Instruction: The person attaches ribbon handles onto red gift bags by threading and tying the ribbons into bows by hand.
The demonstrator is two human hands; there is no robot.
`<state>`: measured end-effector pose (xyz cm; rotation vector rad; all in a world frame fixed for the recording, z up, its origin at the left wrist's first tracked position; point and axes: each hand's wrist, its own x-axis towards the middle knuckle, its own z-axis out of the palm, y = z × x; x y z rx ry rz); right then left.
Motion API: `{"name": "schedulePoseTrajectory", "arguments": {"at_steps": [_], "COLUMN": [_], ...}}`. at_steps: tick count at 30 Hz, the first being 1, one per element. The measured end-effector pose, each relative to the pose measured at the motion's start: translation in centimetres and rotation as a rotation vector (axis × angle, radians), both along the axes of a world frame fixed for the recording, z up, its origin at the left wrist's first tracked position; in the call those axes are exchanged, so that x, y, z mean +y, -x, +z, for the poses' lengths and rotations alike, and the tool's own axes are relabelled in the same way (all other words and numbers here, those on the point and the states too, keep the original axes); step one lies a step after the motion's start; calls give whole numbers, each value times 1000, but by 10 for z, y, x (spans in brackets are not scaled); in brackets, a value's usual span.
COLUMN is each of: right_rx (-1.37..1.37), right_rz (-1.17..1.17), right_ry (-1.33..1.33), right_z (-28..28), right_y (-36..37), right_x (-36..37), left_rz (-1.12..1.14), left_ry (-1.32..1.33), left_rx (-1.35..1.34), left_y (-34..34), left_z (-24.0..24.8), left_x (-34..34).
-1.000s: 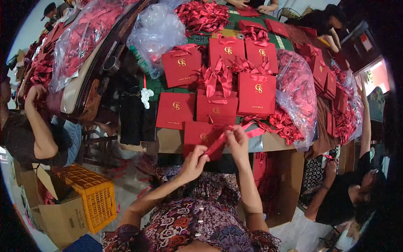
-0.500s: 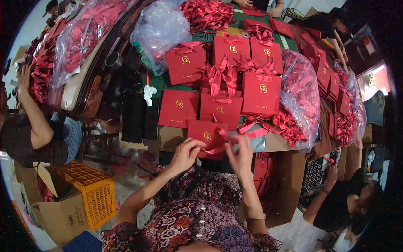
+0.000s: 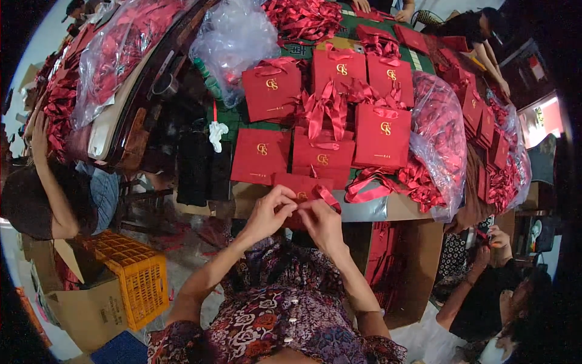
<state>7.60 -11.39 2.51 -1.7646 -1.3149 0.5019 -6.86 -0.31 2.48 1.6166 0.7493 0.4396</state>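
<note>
A red paper gift bag [image 3: 289, 180] with a gold emblem lies at the table's front edge, partly covered by my hands. My left hand [image 3: 270, 213] is closed in a pinch over its lower left part. From the right my right hand [image 3: 322, 223] meets it, thumb and fingertips pinched too. Between the fingertips is the bag's red ribbon, mostly hidden; one loop of the ribbon [image 3: 327, 197] sticks up above my right hand. Just beyond lie more red bags, among them a flat bag [image 3: 260, 156] and a bag stack [image 3: 382, 136].
A clear plastic bag of red ribbons [image 3: 439, 139] lies to the right. An empty-looking clear bag [image 3: 233, 48] and a ribbon pile [image 3: 303, 18] are farther back. An orange crate [image 3: 142, 285] stands at lower left, a cardboard box [image 3: 418, 267] below the table's right. Co-workers sit on both sides.
My right hand has swung left and down, from holding ribbon out at the bag's right to meeting my left hand's fingertips. My left hand stays nearly in place.
</note>
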Motion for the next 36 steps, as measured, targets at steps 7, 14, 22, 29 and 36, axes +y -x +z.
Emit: {"name": "schedulePoseTrajectory", "arguments": {"at_steps": [7, 14, 22, 29, 36], "right_rx": [23, 30, 53, 41, 57], "right_rz": [-85, -168, -223, -283, -351], "right_ry": [-40, -90, -113, -38, -9], "right_z": [-5, -14, -23, -15, -13], "right_y": [-2, 1, 10, 13, 20], "right_x": [9, 22, 25, 24, 20], "left_rz": [135, -8, -44, -17, 0], "left_ry": [-725, -824, -808, -878, -961], "left_rx": [186, 241, 209, 239, 280], "left_y": [-9, -10, -15, -14, -16], "left_z": [-3, -13, -2, 3, 2], "left_x": [34, 35, 25, 15, 5]}}
